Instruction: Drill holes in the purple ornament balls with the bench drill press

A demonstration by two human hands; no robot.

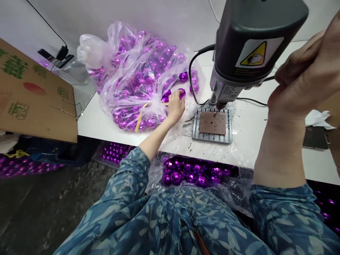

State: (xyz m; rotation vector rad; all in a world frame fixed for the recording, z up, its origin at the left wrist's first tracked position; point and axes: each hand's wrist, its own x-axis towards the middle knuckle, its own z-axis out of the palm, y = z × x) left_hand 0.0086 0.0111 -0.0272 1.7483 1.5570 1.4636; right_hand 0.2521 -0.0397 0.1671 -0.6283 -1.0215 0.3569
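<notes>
Left hand (176,107): thumb and fingers clamped on a purple ball (182,92), at the right edge of the big clear bag (117,79), above the white surface (247,152). Right hand (302,67): raised beside the drill press (261,26), fingers curled where a thin lever (269,78) meets them; the wrist masks the fingertips, so we cannot tell how firmly they close.

Hazards, as we judge them. The ball is round and glossy; a loose pinch could let it roll off among the loose plastic. The bag's film spreads near the base plate (195,137), and a fold dragged along with the left hand could foul the drill. We would also watch the black cable (191,71), which loops down between bag and press, where a sleeve or wrist might snag. If the lever were pulled with fingers near the chuck (221,105), they could be hurt; the warning label (255,53) on the housing shows a hand.

Around: a brown board (212,127) with 1 dark hole sits on the base plate, dark shavings scattered over both. More purple balls (196,173) lie in plastic at the surface's near edge, close to the lap. A cardboard box (37,92) crowds the left side. Right of the raised arm, we note white tissue (320,118) and a dark flat object (316,138).
</notes>
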